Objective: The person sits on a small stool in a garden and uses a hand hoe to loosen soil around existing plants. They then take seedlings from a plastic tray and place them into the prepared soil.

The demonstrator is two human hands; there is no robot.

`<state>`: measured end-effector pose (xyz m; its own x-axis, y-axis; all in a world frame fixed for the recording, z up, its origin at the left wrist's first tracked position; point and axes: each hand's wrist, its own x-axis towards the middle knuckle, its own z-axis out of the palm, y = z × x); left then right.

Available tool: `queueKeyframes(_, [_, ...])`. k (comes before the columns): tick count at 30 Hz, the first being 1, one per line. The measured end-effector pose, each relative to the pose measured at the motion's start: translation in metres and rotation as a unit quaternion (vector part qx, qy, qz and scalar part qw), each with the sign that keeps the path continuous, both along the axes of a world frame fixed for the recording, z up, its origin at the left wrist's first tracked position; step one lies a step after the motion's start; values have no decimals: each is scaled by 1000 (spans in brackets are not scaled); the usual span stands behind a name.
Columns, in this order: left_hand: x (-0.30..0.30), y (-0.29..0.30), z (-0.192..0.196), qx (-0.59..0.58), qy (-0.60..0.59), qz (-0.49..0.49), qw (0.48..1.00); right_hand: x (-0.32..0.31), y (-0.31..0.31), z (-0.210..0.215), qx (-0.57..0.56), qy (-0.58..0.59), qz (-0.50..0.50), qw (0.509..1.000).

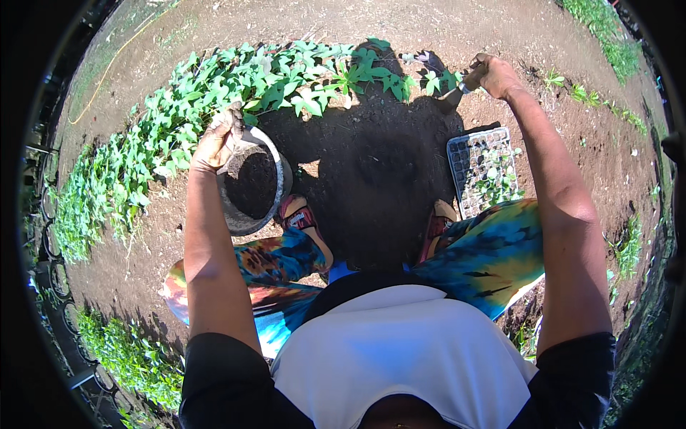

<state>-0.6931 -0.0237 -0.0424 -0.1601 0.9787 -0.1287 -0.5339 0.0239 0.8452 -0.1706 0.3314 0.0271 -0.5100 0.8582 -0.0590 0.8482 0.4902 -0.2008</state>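
My left hand (222, 138), its fingers smudged with soil, is closed beside the far rim of a round grey bucket (276, 182). What those fingers hold, if anything, is hidden, and I cannot tell whether they grip the rim. Dark soil (256, 184) lies inside the bucket. Farther out on the right, my right hand (494, 76) is closed around the handle of a small trowel (451, 100). Its dark blade points down and left, over the ground at the end of the leafy row. Below that hand lies a seedling tray (457, 171) with many small cells and some green seedlings (496, 187).
A band of leafy green vines (214, 93) curves from the far middle down the left side. Shaded bare soil (357, 157) stretches between my sandalled feet (304, 218) and the vines. Small weeds (586, 94) grow at the right. A yellow line (114, 61) crosses the far left ground.
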Motion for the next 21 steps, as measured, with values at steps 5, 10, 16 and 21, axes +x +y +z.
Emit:
queueKeyframes(5, [87,68,26,-17,52,-147,988,0,4,-1,-1,6,-3,1000])
queueKeyframes(10, [186,125,-48,-113,466,-191,857,2,7,-4,16,1,0,1000])
queueKeyframes(16, [258,145,-124,-155,696,-147,686,3,2,-3,34,-4,-4,999])
queueKeyframes(21, [271,157,-161,-169,680,-169,693,1,-3,1,30,-9,-9,999])
